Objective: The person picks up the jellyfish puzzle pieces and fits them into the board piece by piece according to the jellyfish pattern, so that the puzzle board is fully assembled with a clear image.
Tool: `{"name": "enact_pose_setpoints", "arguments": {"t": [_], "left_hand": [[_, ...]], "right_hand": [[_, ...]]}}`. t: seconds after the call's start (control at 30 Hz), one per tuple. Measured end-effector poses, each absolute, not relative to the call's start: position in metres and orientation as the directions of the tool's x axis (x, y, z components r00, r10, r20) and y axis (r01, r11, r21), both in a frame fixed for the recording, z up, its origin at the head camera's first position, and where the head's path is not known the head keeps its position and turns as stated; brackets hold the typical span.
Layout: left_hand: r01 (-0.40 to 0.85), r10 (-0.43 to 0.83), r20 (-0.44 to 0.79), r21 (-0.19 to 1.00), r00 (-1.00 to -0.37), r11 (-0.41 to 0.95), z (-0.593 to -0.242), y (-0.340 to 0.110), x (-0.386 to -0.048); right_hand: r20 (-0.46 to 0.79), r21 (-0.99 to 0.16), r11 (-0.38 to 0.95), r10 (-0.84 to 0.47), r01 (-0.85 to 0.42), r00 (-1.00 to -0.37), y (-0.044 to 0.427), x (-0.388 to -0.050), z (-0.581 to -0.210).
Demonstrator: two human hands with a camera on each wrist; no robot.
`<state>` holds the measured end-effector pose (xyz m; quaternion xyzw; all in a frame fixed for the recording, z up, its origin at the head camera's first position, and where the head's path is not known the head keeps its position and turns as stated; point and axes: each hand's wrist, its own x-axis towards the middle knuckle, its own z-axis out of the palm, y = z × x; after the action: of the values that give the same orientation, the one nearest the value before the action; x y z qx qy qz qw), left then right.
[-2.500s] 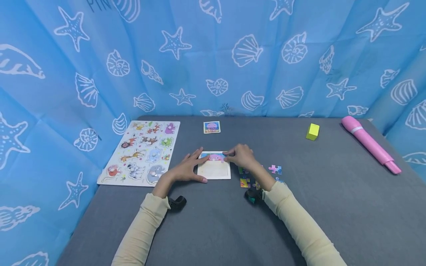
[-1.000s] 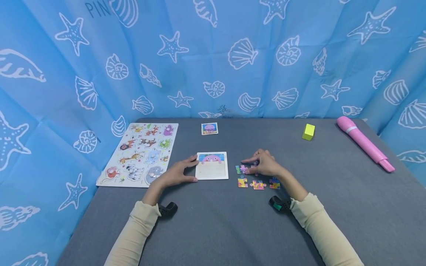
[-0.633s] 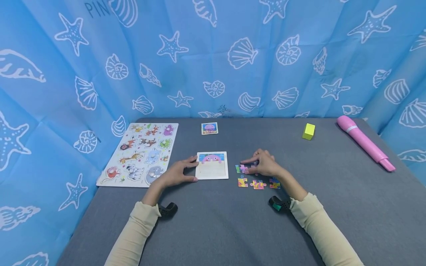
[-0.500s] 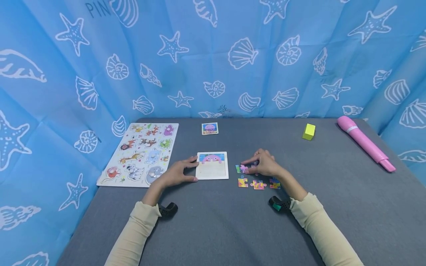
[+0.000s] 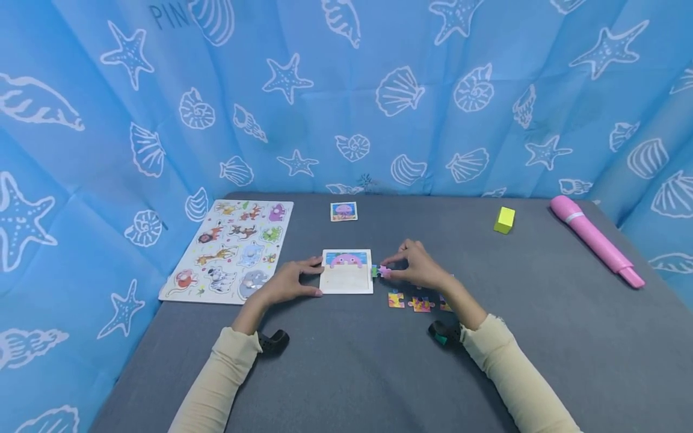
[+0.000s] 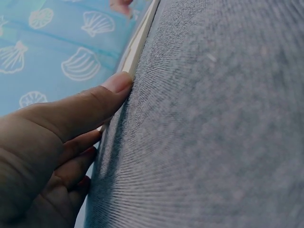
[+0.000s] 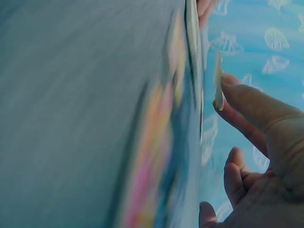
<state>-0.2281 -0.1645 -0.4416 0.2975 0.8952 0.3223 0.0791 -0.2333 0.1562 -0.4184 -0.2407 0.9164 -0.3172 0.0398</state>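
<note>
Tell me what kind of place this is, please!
Probably an indoor play or activity table. The grey tabletop holds a small puzzle tray and an animal board, with a seashell curtain behind.

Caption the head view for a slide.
Left hand touches the puzzle frame; right hand pinches a puzzle piece near it.

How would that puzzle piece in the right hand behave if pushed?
The puzzle piece is probably stiff: edge-on, it looks unbent in the right hand. It's likely light, being small and thin. Its flat shape suggests sliding, not rolling.
</note>
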Motion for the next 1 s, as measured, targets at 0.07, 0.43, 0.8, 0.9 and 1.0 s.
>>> {"name": "enact_pose_setpoints", "arguments": {"t": [0.07, 0.43, 0.8, 0.9, 1.0], "left_hand": [[0.474, 0.575, 0.049, 0.625, -0.816, 0.62, -0.442, -0.165, -0.228], [0.452, 0.541, 0.048, 0.613, -0.84, 0.648, -0.44, -0.164, -0.228], [0.453, 0.534, 0.054, 0.604, -0.844, 0.655, -0.439, -0.163, -0.231], [0.461, 0.537, 0.061, 0.599, -0.841, 0.655, -0.438, -0.163, -0.23], [0.466, 0.542, 0.064, 0.599, -0.838, 0.651, -0.438, -0.164, -0.23]], "right_hand": [[0.095, -0.598, 0.682, -0.463, -0.423, -0.881, 0.142, -0.234, -0.416], [0.099, -0.592, 0.699, -0.43, -0.401, -0.897, 0.067, -0.238, -0.418], [0.056, -0.603, 0.735, -0.351, -0.311, -0.935, 0.057, -0.242, -0.429], [0.065, -0.601, 0.735, -0.346, -0.314, -0.936, 0.057, -0.243, -0.432], [0.077, -0.597, 0.733, -0.352, -0.326, -0.933, 0.057, -0.244, -0.434]]}}
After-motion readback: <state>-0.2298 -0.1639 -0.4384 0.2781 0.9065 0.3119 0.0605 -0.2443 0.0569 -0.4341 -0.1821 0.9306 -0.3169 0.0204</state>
